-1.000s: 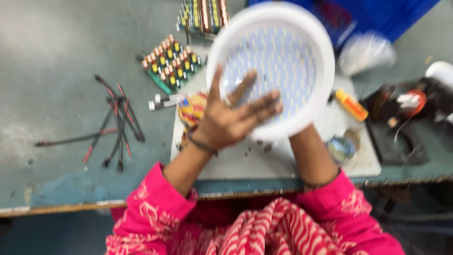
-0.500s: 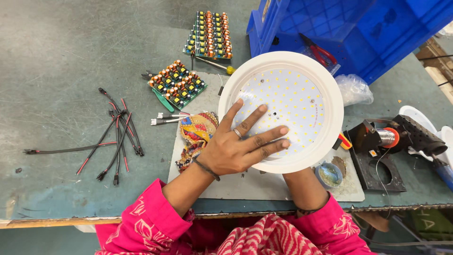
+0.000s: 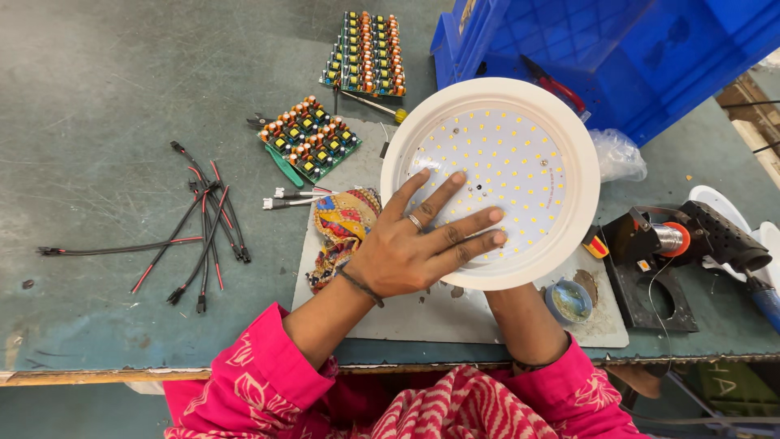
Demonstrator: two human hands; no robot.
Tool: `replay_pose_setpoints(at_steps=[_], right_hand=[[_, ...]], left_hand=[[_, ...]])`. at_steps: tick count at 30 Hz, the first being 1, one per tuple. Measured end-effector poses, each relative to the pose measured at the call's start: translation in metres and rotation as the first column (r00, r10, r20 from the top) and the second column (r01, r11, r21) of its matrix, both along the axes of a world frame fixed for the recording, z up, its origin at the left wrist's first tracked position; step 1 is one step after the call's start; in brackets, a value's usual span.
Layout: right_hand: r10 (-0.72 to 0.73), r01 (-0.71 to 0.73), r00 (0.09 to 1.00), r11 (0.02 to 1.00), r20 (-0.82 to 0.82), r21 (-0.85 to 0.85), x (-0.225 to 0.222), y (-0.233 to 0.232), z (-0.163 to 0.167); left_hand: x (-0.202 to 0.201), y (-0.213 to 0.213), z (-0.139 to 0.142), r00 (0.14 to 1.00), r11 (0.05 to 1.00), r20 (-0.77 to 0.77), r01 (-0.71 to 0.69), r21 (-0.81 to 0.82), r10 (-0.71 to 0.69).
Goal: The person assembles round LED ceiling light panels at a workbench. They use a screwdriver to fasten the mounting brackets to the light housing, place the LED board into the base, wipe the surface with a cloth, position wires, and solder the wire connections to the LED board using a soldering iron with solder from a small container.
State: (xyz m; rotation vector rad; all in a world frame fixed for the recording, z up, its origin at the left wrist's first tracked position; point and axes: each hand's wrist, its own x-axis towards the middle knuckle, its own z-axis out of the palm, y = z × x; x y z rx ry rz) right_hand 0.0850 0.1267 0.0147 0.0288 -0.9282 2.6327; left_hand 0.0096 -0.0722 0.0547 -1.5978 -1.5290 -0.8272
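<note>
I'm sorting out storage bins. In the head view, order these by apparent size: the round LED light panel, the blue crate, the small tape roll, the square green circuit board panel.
Largest to smallest:
1. blue crate, though cropped by the frame
2. round LED light panel
3. square green circuit board panel
4. small tape roll

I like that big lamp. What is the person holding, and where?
The round white LED lamp panel: left hand flat on its face, right hand hidden beneath its near edge.

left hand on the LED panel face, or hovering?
Touching. The head view shows the left hand spread flat on the round white LED panel, its fingers lying across the LED-dotted face with no gap visible.
</note>
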Motion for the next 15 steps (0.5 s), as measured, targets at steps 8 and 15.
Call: replay_pose_setpoints(at_steps=[8,15], right_hand=[[-0.058,0.034,0.996,0.95,0.067,0.311,-0.0081,0.0008,-0.0013],[-0.007,0.005,1.0,0.981,0.009,0.193,-0.004,-0.0051,0.0014]], left_hand=[[-0.0022,0.0005,-0.0005,0.999,1.0,-0.026,-0.021,0.009,0.021],[-0.0019,0.0006,0.0001,0.999,0.999,-0.022,-0.042,-0.006,0.042]])
